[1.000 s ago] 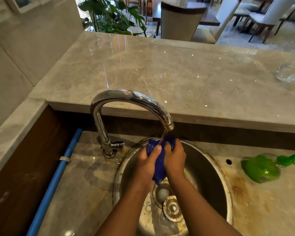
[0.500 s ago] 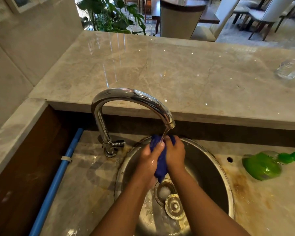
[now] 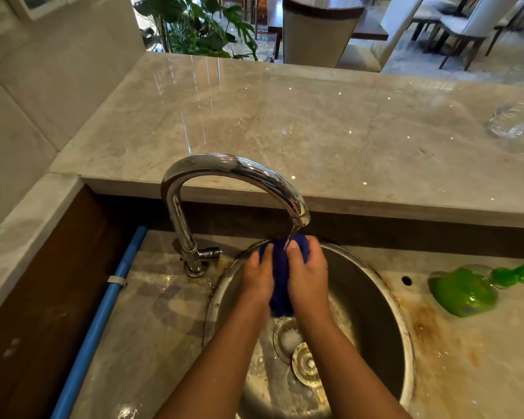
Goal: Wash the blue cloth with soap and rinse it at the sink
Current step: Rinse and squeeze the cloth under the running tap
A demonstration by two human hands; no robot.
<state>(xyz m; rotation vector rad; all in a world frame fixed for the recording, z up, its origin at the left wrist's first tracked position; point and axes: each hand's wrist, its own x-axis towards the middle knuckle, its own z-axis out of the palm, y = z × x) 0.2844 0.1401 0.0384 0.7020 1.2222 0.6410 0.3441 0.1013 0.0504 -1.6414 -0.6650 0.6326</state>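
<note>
The blue cloth is bunched between both hands over the round steel sink. My left hand grips its left side and my right hand grips its right side, thumbs on top. A thin stream of water runs from the chrome tap onto the top of the cloth. The cloth's lower end hangs just above the drain, where foam sits. A green soap bottle lies on its side on the counter to the right of the sink.
A loose metal drain cover rests in the basin. A blue pipe runs along the left. The raised marble ledge behind the tap carries a clear glass at far right. The counter around the sink is wet and stained.
Both hands have shifted on the cloth under the stream, rubbing it; more of the cloth's top shows between the thumbs. The tap keeps running.
</note>
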